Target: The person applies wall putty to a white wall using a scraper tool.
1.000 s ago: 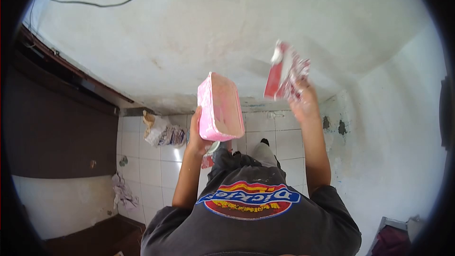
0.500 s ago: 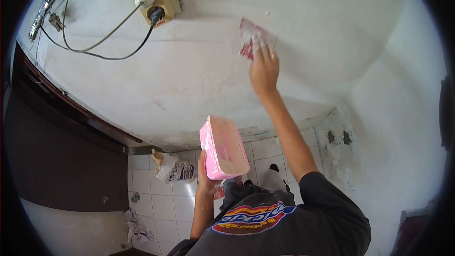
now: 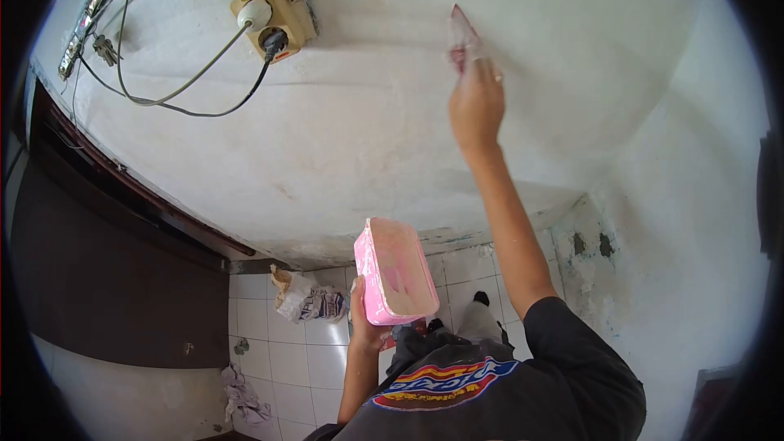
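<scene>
In my left hand (image 3: 364, 328) is a pink rectangular plastic tub (image 3: 371, 278), tilted so that its inside, smeared with whitish paste, faces up. The fingers close round its lower left side. Higher up, my right hand (image 3: 478, 110) grips a red putty spreader (image 3: 462, 39), its flat blade coated with white paste and seen nearly edge-on. The spreader is at the pale wall (image 3: 359, 122); motion blur hides whether its edge touches.
A beige socket block (image 3: 282, 20) with two plugs and hanging cables (image 3: 200, 113) is on the wall to the left. Below are a dark door (image 3: 114, 269), a crumpled bag (image 3: 306, 298) and a cloth (image 3: 243, 400) on the tiled floor (image 3: 286, 359). Two holes (image 3: 604, 243) mark the wall at right.
My right hand has moved up and right along the wall, and the spreader has turned more edge-on. The tub stays in my left hand, slightly lower and further right in view.
</scene>
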Demonstrator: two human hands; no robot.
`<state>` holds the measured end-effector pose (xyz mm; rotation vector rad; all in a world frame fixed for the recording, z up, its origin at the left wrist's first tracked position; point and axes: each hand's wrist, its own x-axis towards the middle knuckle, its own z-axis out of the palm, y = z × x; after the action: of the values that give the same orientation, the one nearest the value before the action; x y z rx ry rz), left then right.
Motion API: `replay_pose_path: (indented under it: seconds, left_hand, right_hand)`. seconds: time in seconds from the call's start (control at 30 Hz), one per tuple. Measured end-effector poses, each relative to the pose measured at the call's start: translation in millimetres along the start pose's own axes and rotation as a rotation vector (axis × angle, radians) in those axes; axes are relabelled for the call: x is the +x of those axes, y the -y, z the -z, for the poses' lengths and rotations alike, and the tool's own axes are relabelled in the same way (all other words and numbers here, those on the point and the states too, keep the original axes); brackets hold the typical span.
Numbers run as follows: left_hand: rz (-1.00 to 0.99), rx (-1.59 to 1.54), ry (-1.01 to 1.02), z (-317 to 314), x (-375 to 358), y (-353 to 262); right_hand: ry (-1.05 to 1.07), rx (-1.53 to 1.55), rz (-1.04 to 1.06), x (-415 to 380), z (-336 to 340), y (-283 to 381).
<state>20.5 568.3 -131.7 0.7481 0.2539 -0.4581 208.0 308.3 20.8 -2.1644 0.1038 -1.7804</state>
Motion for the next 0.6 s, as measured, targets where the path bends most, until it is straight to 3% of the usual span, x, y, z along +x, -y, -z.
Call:
replay_pose_path:
  seconds: [0.03,0.3,0.37,0.4,0.43,0.5,0.6]
  left_hand:
    - [-0.008,0.015,0.011,1.4,-0.1,0.7]
    - [-0.033,-0.043,0.044,6.4,2.3,5.9]
    - [-0.072,-0.041,0.045,6.6,-0.1,5.6]
    - [-0.113,-0.101,0.049,3.5,-0.9,4.0]
    - [-0.155,-0.164,0.047,2.0,-2.3,4.4]
    - [-0.162,-0.165,0.003,8.7,-3.9,3.0]
    - [-0.194,-0.16,-0.029,22.8,-3.7,4.4]
  right_hand:
    - [0.002,-0.157,0.118,-2.5,-9.2,7.6]
    - [0.227,0.118,0.069,-67.8,-12.5,54.9]
    - [0.541,0.608,-0.569,-79.3,-1.5,60.5]
    - [0.645,0.716,-0.717,-83.7,3.5,55.4]
    - [0.664,0.717,-0.719,-90.6,9.3,51.9]
    - [0.584,1.449,-1.333,-107.8,21.5,48.6]
    - [0.614,1.547,-1.546,-118.9,46.4,39.6]
